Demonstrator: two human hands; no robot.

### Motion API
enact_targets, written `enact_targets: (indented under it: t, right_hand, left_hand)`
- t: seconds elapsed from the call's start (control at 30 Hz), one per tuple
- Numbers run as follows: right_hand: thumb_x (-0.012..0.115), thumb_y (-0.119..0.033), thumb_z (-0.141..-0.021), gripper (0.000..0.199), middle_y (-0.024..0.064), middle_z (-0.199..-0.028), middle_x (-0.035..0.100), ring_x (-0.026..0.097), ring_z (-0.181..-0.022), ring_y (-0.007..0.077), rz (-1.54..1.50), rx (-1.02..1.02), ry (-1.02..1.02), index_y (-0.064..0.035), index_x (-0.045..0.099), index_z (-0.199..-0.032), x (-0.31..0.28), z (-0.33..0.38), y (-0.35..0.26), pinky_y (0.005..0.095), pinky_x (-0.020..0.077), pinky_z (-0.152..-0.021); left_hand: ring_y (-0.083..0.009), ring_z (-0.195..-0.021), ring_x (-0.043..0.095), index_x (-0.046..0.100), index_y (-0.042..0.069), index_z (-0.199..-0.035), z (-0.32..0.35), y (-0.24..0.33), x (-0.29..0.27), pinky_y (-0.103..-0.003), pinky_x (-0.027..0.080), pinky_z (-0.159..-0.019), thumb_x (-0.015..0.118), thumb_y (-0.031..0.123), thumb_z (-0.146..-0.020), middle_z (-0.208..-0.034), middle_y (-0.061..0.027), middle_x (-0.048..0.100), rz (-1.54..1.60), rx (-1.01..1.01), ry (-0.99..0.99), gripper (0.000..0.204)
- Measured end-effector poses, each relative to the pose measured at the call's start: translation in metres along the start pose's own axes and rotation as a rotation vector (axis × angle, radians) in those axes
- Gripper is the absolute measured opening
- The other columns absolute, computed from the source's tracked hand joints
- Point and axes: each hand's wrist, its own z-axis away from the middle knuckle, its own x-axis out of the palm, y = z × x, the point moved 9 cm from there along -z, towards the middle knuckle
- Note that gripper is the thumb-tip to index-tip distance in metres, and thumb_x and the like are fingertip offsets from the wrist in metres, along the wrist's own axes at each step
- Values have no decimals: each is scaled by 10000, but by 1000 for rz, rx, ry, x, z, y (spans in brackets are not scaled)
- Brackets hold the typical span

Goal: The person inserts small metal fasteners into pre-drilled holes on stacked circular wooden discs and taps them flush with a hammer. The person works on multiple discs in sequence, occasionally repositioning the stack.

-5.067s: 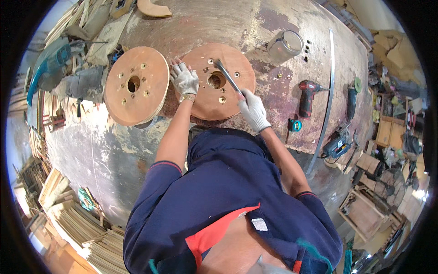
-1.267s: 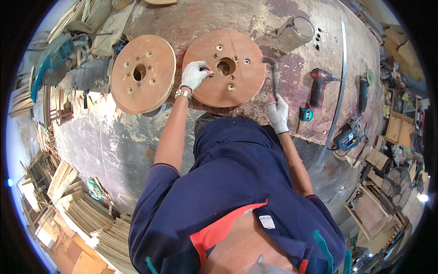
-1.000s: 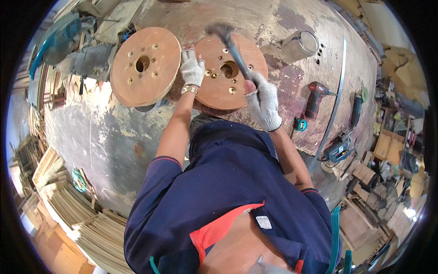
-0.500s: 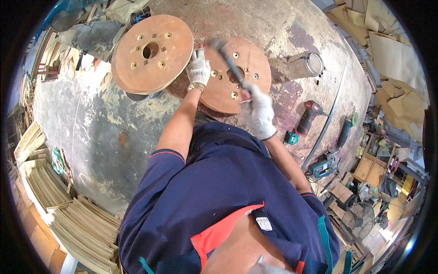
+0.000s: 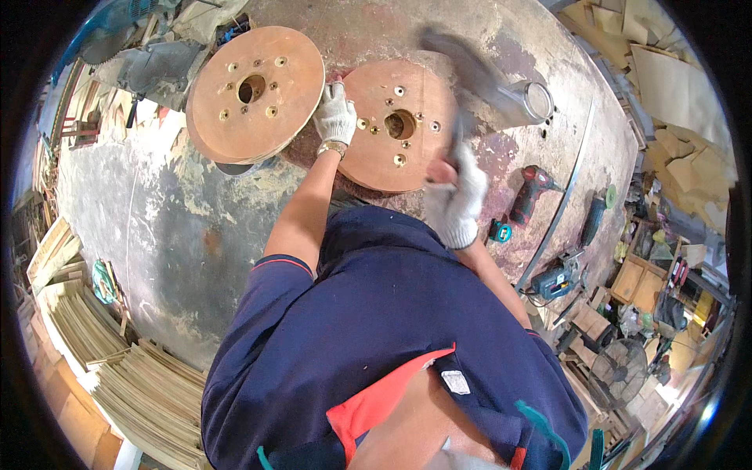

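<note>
Two round wooden discs with large centre holes and several smaller metal-lined holes are in front of me. The left disc is raised and tilted, with something hidden under it; the right disc lies lower beside it. My left hand, in a white knit glove, is closed at the right disc's left rim, next to the edge of the left one. Beside the right disc's right edge, my gloved right hand is wrapped round a hammer. Motion smears its head and upper handle.
A clear jar lies at the far right. Nearer are a red-and-black drill, a teal tape measure, a long metal strip, an angle grinder and a jigsaw. Stacked wood strips stand at the lower left.
The hammer has swung from over the right disc up and rightward, and my right hand has shifted slightly right. My left hand stays at the disc's rim.
</note>
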Motion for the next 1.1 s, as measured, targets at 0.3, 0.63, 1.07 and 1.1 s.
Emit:
enact_targets:
  t: [0.3,0.63,1.07,1.1]
  right_hand:
    - [609,-196,-970,166,211,-731,656,653,-658,440,691,122,-304,-36,584,-1007,19,24,124,480,510,-576]
    - [554,-293,-994,292,294,-729,642,659,-732,477,744,193,-368,-21,560,-890,16,48,165,571,498,-642]
    - [614,-340,-974,281,226,-810,664,653,-725,441,998,423,334,-66,601,-1032,-152,114,211,531,489,-641]
    - [636,-328,-957,286,225,-868,670,657,-766,435,1111,373,295,-59,598,-1047,-144,109,201,526,499,-671]
  left_hand:
    - [-375,-1099,623,545,145,-1339,-26,6,-2,-501,547,-878,615,204,-871,-1193,-157,586,34,-27,-41,477]
    - [-371,-987,645,560,116,-1305,-12,5,0,-488,553,-814,629,197,-877,-1119,-144,608,50,1,25,441]
    - [-424,-989,613,570,55,-1034,-8,7,-11,-532,505,-839,625,251,-923,-1005,-221,607,77,-62,28,233]
    - [-430,-974,603,572,53,-1033,-9,7,-8,-545,491,-835,624,252,-928,-971,-222,597,144,-90,-24,231]
